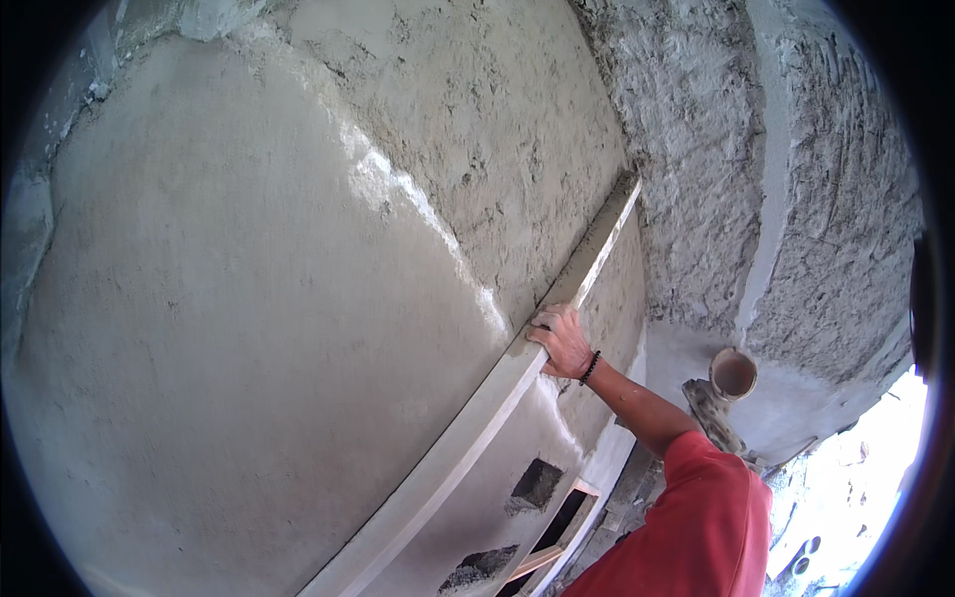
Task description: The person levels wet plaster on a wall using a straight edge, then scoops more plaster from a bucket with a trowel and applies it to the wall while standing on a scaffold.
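Note:
My right hand [562, 341] reaches in from the lower right, with a red sleeve and a dark beaded bracelet at the wrist. Its fingers are wrapped over the edge of a long, pale straightedge [476, 430]. The straightedge lies slantwise against the grey plastered wall [249, 328], running from the bottom edge up to the corner with the rough wall. Mortar coats the face of its upper part. Smooth plaster lies to its left, and a rougher patch [468, 109] above. My left hand is out of view.
A rough grey wall [686, 199] with a smooth vertical strip [776, 189] adjoins at the right. A round, open-ended pipe-like thing [734, 373] stands beyond my arm. Below the straightedge are square recesses [535, 485] and a wooden frame [537, 562]. Bright light enters at lower right.

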Demonstrator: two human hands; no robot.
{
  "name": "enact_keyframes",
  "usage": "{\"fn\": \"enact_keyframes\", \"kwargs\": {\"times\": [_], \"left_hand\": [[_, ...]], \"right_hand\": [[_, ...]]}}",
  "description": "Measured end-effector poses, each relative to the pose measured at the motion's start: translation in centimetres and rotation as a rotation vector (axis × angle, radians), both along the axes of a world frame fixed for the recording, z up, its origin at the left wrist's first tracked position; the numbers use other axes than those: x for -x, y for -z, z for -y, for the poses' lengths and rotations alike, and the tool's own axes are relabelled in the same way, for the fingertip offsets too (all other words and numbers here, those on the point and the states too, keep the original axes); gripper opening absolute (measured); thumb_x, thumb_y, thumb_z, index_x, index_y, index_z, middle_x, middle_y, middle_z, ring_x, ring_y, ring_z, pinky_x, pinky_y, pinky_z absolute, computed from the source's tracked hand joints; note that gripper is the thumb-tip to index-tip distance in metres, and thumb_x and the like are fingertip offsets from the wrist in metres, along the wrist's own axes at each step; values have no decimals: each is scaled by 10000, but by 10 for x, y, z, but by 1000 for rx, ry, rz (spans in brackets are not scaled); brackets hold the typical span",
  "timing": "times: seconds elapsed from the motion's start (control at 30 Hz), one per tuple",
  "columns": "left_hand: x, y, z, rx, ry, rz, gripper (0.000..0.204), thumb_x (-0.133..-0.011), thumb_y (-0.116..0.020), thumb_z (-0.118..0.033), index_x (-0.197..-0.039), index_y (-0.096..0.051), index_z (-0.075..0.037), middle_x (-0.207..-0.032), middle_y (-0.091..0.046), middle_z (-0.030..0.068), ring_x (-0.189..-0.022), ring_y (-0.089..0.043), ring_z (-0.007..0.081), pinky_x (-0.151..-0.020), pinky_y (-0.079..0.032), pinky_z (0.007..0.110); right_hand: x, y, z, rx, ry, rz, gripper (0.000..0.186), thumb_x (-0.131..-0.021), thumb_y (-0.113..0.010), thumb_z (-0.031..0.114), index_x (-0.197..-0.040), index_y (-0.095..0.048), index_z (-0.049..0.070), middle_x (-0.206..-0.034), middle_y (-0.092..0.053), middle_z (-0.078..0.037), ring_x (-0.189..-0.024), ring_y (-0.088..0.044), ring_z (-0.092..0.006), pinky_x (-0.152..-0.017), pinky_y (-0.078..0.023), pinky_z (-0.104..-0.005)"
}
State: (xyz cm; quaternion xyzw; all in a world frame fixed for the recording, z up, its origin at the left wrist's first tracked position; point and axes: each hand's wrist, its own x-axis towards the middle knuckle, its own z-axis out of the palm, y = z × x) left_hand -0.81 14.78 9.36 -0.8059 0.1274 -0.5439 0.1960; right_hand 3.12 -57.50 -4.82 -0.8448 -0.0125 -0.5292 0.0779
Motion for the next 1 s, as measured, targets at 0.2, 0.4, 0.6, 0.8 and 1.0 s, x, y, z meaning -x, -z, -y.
{"fn": "enact_keyframes", "kwargs": {"times": [0.2, 0.4, 0.6, 0.8, 1.0], "left_hand": [[9, -2, 12, 18, 4, 5, 361, -912, -496, -371, -1020, -630, -54, -1080, -590, 194, -993, -551, 387, -812, -396, 520], [11, 0, 33, 50, -20, -69, 297, -777, -592, -222, -984, -641, -15, -1031, -593, 216, -954, -550, 406, -791, -396, 537], [3, -4, 28, -1, 63, 40, 350, -667, -636, -159, -979, -631, 0, -960, -597, 234, -873, -552, 422, -727, -414, 536], [2, -9, 24, 56, -119, -84, 324, -810, -549, -246, -1054, -612, -41, -1055, -597, 191, -955, -547, 402, -782, -393, 521], [3, -50, -16, 49, -14, 67, 476, -945, -402, -439, -1115, -584, -33, -1027, -611, 181, -918, -555, 407, -777, -387, 542]], "right_hand": [[-2, 3, -5, -21, 2, 31, 532, -602, -730, 317, -1070, -577, 118, -1129, -486, -139, -1134, -436, -378, -1005, -296, -568], [-2, -10, 25, 130, 38, 18, 552, -529, -749, 241, -1047, -588, 140, -1110, -476, -115, -1183, -418, -347, -1073, -239, -585], [-7, -11, 22, 33, 14, 40, 573, -503, -757, 194, -1046, -582, 136, -1101, -473, -112, -1186, -418, -339, -1076, -225, -582], [-1, -29, 11, 84, 78, 5, 541, -599, -748, 258, -1080, -545, 115, -1080, -478, -113, -1156, -438, -336, -1075, -217, -569], [-18, -158, -1, 251, -19, 289, 459, -721, -718, 339, -1094, -531, 149, -1038, -523, -84, -1099, -480, -259, -1036, -263, -514]]}}
